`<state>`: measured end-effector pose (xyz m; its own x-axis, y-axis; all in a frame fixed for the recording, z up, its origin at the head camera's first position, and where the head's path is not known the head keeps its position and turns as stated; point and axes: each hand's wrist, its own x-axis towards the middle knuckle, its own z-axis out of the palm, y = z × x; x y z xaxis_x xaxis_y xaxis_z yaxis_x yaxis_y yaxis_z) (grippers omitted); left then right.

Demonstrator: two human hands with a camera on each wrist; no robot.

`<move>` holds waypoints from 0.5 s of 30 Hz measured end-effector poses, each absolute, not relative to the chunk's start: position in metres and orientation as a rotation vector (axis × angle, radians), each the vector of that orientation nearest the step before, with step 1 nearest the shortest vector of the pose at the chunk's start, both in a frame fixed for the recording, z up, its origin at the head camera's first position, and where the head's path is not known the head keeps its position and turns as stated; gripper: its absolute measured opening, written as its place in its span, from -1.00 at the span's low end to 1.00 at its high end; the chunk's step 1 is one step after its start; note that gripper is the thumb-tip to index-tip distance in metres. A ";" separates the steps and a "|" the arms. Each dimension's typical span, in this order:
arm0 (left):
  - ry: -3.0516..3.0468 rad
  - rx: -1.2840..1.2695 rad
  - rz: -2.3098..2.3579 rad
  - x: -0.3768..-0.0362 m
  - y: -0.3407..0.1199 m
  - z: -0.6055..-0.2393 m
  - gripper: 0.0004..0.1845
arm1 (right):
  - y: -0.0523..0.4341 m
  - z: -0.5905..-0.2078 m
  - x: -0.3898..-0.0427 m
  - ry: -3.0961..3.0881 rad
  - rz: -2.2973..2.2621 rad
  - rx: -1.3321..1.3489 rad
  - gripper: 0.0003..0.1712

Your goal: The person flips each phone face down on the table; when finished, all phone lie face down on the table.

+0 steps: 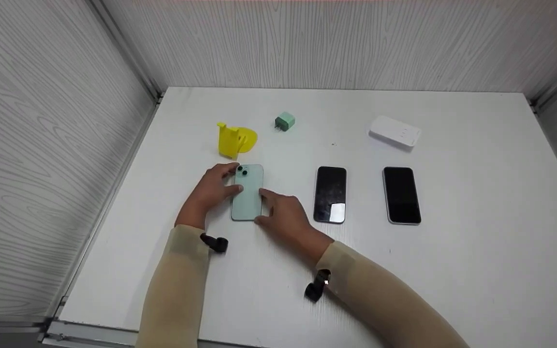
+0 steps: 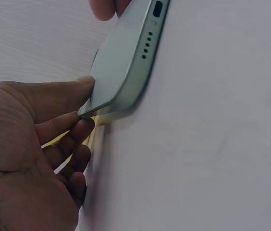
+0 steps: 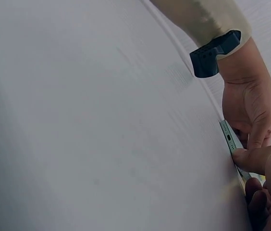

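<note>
A mint-green smartphone (image 1: 248, 200) lies back side up on the white table, its two-lens camera at the far left corner. My left hand (image 1: 211, 191) pinches its left edge; in the left wrist view the thumb (image 2: 68, 94) presses on the back and the other fingers curl under the rim. From the right, my right hand (image 1: 285, 212) holds the phone's side and near right corner between thumb and fingers. The charging port and speaker holes (image 2: 147, 45) face the left wrist camera. Just beyond the phone stands a yellow phone stand (image 1: 230, 141).
Two phones with dark screens, one (image 1: 330, 195) beside the right hand and another (image 1: 402, 195) farther right, lie on the table (image 1: 472, 270). A green plug adapter (image 1: 285, 121) and a white power bank-like block (image 1: 394, 131) sit farther back. Wood-grain panels (image 1: 336, 43) enclose the table.
</note>
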<state>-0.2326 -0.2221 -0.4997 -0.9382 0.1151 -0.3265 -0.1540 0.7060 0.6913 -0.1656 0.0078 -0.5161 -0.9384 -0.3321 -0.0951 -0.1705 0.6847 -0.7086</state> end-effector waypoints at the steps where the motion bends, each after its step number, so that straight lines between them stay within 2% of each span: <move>1: 2.566 -0.032 1.080 -0.233 -0.222 -0.499 -0.21 | 0.008 -0.516 -0.166 2.682 -1.092 -0.406 -0.13; 15: 2.570 -0.033 1.068 -0.231 -0.218 -0.500 -0.21 | 0.008 -0.517 -0.165 2.689 -1.095 -0.435 -0.14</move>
<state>-0.2308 -0.2182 -0.4997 -0.9362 0.1132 -0.3326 -0.1559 0.7146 0.6820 -0.1646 0.0077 -0.5170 -0.9355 -0.3448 -0.0773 -0.1927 0.6812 -0.7063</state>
